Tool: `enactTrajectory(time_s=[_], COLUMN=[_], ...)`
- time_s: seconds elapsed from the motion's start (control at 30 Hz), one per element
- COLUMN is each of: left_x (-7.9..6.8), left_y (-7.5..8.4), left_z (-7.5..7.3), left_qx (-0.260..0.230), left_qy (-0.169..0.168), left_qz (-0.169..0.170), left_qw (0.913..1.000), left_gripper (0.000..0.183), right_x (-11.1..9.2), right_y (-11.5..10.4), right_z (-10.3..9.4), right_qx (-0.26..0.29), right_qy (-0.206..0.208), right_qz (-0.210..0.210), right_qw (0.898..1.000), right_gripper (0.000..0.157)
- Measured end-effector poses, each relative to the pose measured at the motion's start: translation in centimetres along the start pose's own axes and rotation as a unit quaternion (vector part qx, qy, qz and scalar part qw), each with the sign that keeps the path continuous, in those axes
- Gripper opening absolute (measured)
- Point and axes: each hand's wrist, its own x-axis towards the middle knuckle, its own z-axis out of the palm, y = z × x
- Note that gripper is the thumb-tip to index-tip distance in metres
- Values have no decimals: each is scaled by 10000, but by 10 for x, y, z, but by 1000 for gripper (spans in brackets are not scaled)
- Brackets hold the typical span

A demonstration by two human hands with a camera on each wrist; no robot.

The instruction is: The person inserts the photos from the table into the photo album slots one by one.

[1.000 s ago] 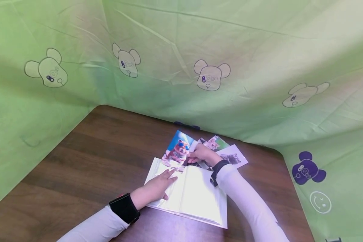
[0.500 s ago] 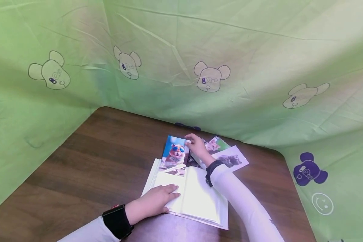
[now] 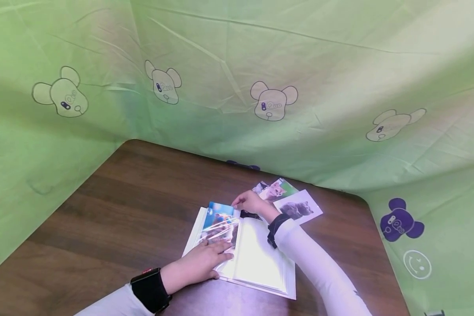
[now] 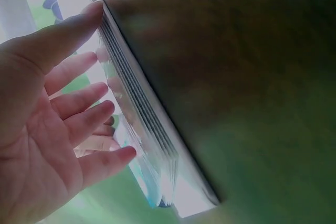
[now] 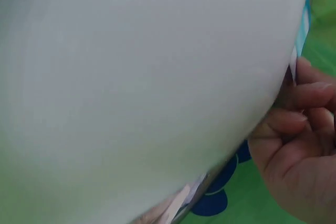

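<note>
An open photo album [image 3: 260, 254] with white pages lies on the table. On its left page, a photo [image 3: 221, 219] of a hamster in sunglasses sits mostly under a glossy clear sleeve, its blue top edge sticking out past the page. My right hand [image 3: 253, 204] pinches that photo near its upper right corner. In the right wrist view, a pale page hides part of the right hand [image 5: 304, 140]. My left hand [image 3: 199, 263] rests with fingers spread on the lower left page. The left wrist view shows the left hand [image 4: 63, 114] beside the stacked page edges [image 4: 139, 98].
Behind the album, to the right, lie several loose photos, among them a grey cat photo [image 3: 298, 208] and an orange kitten photo [image 3: 278, 189]. The brown wooden table [image 3: 142, 188] meets a green curtain [image 3: 205, 127] at its back and sides.
The hamster photo has slid down toward me into the sleeve, the right hand moving down with it. My left hand has shifted lower on the left page.
</note>
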Motion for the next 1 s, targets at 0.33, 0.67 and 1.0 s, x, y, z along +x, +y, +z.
enactTrajectory(time_s=[0.33,0.67,1.0], left_x=[2,3,2], left_y=[-2,-2,-2], left_z=[1,1,-3], left_qx=[-220,-440,-1010], left_qy=[-36,-232,-238], left_qz=[-116,-178,-285], left_qw=[9997,9986,9942], left_gripper=[59,60,62], right_x=[-3,-10,-50], right_y=[-4,-1,57], right_z=[2,5,-50], right_qx=[-18,-315,-1033], right_qy=[-627,-966,872], right_qz=[226,-85,808], right_qw=[9978,9948,9875], right_gripper=[17,21,27])
